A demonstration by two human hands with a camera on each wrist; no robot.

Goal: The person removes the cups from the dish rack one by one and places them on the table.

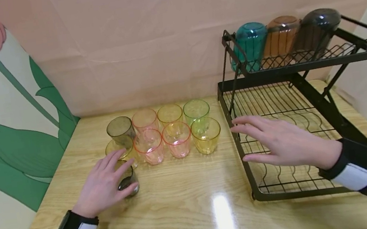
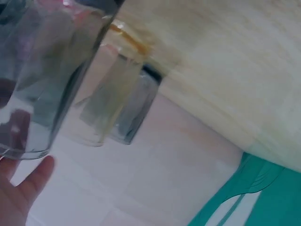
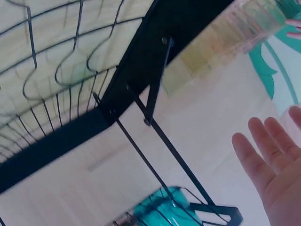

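Note:
My left hand (image 1: 103, 184) is around a dark grey clear glass (image 1: 128, 181) at the front left of a group of glasses, thumb on its near side and fingers at its far rim. In the left wrist view this glass (image 2: 61, 80) looms large, with a fingertip by its rim and part of the hand seen through its wall. My right hand (image 1: 285, 141) holds nothing; its fingers are spread over the left part of a black wire dish rack (image 1: 249, 176). The right wrist view shows those straight fingers (image 3: 268, 146) beside the rack's frame.
Behind the held glass stand two rows of clear coloured glasses, among them a dark one (image 1: 120, 128), a pink one (image 1: 150, 151), a green one (image 1: 196, 108) and a yellow one (image 1: 207, 136). Teal (image 1: 251, 45), brown (image 1: 281, 40) and dark (image 1: 320, 28) glasses sit upside down on the rack's upper shelf.

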